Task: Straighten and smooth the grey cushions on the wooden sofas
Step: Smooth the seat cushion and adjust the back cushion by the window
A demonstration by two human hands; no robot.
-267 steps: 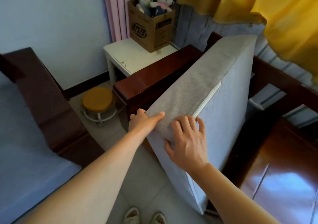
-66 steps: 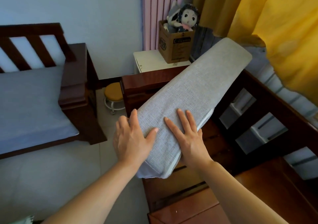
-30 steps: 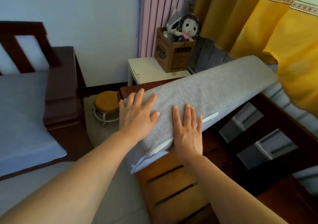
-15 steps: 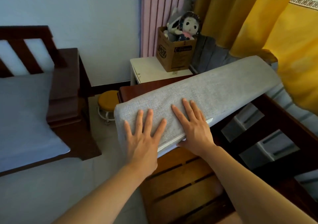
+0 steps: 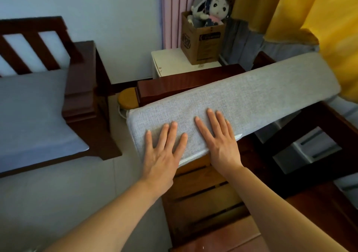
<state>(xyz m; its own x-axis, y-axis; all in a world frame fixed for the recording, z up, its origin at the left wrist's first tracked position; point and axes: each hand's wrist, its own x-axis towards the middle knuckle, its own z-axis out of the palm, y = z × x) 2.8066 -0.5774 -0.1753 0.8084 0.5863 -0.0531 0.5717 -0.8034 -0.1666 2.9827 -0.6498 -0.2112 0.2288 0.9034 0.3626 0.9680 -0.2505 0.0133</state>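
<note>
Grey cushion [image 5: 242,98] under both flat hands

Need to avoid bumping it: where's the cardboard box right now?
In the head view it sits upper centre: the cardboard box stands on the white side table, behind the sofa armrest, beyond the grey cushion.

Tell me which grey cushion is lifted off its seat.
The right cushion, under both hands: it tilts above bare slats. The left cushion lies flat in its sofa.
</note>
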